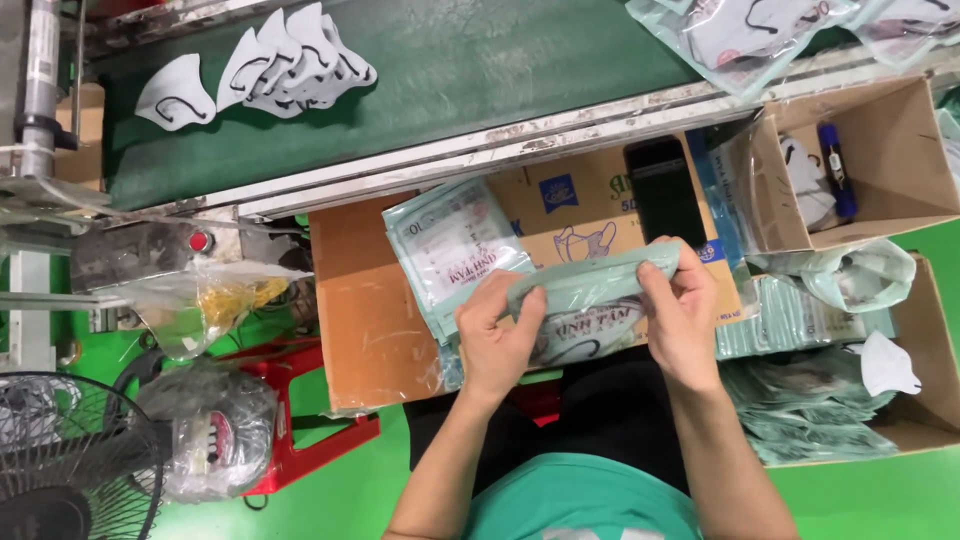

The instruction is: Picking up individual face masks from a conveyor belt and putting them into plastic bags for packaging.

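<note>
My left hand (497,335) and my right hand (680,312) both grip one pale green mask packet (592,300), each pinching an end of its top edge, over my lap. Just left of it, a stack of the same printed packets (452,245) lies on a brown cardboard box (372,320). Beyond my hands a black phone (664,190) rests on the cardboard. White face masks (290,62) with black ear loops lie fanned on the green conveyor belt (450,70) at the far side.
A small open carton (900,150) at the right holds a mask and a blue pen. A larger carton (930,340) at lower right is filled with several green packets. A red stool (290,420), a bagged bundle and a floor fan (70,460) stand at the left.
</note>
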